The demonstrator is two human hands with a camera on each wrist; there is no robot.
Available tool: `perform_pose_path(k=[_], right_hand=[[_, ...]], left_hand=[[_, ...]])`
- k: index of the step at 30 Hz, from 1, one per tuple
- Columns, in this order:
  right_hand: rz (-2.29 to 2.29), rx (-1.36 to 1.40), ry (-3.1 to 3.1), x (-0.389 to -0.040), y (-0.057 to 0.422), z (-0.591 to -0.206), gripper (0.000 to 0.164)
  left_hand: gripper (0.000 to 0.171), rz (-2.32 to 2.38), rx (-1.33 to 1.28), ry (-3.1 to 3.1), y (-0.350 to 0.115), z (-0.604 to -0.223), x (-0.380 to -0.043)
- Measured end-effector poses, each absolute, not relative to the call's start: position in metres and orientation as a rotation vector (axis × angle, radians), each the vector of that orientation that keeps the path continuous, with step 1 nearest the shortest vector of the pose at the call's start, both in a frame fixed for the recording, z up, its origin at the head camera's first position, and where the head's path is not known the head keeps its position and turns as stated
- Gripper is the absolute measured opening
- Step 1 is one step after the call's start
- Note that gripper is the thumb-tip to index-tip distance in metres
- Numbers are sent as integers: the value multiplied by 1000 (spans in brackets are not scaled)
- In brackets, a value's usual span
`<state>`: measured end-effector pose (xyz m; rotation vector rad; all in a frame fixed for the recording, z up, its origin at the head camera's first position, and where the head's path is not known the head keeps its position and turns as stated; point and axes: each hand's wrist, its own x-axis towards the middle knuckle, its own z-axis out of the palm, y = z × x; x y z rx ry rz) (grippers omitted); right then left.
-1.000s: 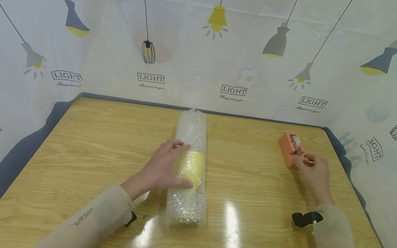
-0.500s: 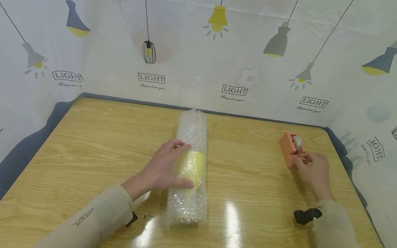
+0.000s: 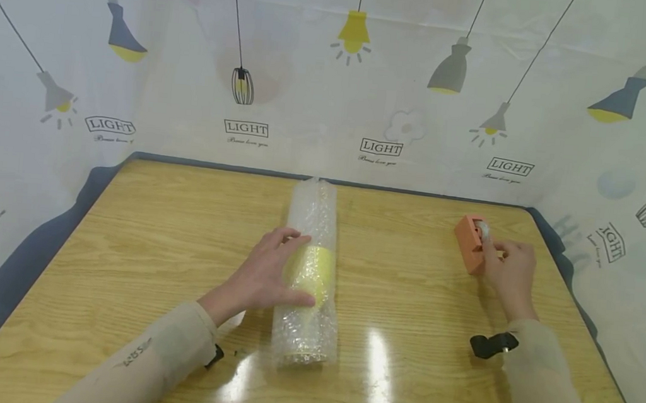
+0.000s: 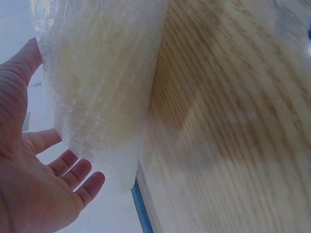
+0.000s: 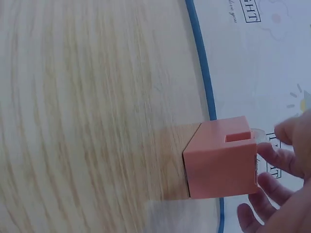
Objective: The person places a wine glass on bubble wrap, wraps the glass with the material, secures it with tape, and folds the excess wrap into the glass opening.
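Note:
A bubble-wrap bundle [image 3: 315, 213] with a yellow item showing through it lies lengthwise on the wooden table. My left hand [image 3: 263, 271] touches its left side, thumb and forefinger spread apart on the wrap. In the left wrist view the other fingers stand off the bundle [image 4: 102, 73], loosely bent. To the right is an orange tape dispenser [image 3: 470, 245] holding a clear tape roll [image 3: 483, 229]. My right hand [image 3: 511, 270] is at the dispenser's near right side, its thumb reaching up by the tape roll. A gap shows between thumb and forefinger in the right wrist view.
The wooden table [image 3: 186, 203] has a dark blue border along its back edge. A pale cloth backdrop [image 3: 319, 100] printed with lamps rises behind and on both sides. Black straps [image 3: 494, 345] sit at the sleeves.
My right hand's thumb has moved upward from the dispenser's front end to the tape roll, and the finger grouping has loosened. The left hand and the bundle stay in place.

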<state>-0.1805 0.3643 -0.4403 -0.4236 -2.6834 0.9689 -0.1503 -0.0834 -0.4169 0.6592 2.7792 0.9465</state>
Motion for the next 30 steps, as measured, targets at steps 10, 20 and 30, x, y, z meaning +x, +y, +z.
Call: perform_pose_path(k=[10,20,30], right_hand=[[1305,-834,-2559,-186,362,-437,47],[1747,-929,-2159,-184,362,-437,26],[2131,-871,-1532,-173,356,-429,36]], left_hand=[[115,945,664,2782,-82,-416,-150],[114,952,668,2777,-82,-417,-149],[114,961,666,2758,-82,-417,-150]])
